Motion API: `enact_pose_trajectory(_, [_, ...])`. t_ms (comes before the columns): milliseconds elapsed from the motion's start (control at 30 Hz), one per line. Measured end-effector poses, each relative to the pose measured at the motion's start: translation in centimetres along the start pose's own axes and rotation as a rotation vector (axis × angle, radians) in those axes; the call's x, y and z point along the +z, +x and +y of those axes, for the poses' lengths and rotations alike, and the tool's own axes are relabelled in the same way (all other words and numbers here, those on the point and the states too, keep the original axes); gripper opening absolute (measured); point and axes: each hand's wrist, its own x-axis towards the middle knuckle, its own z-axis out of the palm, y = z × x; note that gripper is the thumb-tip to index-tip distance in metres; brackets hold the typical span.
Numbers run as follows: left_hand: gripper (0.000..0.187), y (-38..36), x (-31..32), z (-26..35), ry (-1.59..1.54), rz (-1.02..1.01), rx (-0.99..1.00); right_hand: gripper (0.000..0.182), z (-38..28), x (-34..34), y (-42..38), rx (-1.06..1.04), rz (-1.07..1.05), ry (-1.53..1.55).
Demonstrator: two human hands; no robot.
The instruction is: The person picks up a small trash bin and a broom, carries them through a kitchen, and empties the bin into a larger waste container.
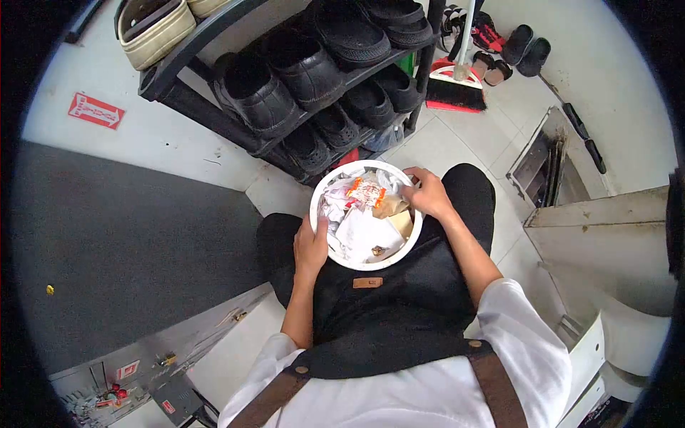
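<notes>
In front of my black apron is a round white waste bin (319, 246), tilted so that its mouth faces me. Crumpled white paper (360, 232), a red-and-orange printed wrapper (367, 192) and a piece of brown paper (389, 207) fill it. My left hand (311, 248) grips the bin's left side, thumb over the rim. At the upper right rim, my right hand (428, 194) is closed around the edge, with fingers partly inside near the brown paper. The bin's underside is hidden.
A black shoe rack (242, 135) with several black clogs (264, 93) stands just ahead. Beyond it, a broom (457, 89) rests against a red dustpan (439, 68). More footwear (531, 55) lies by the right wall, near a recessed floor-level opening (546, 160).
</notes>
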Motion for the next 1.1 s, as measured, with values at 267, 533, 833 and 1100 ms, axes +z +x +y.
enact_pose_trajectory(267, [0.041,-1.2,-1.5,4.3,-0.018,0.037,0.126,0.043,-0.7,-1.8,-1.2,0.024,0.082,0.385])
enact_pose_trajectory(533, [0.043,-3.4,-3.0,5.1,-0.040,0.028,0.238,0.038,-1.5,-3.5,-3.8,0.064,0.013,0.518])
enact_pose_trajectory(833, [0.046,-1.1,-0.6,0.2,-0.252,-0.060,0.101,0.034,1.1,-1.6,-2.5,0.127,-0.098,0.426])
enact_pose_trajectory(1100, [0.056,1.4,1.3,-1.5,-0.386,-0.005,0.003,0.037,1.8,-0.4,-2.1,-0.128,0.182,-0.193])
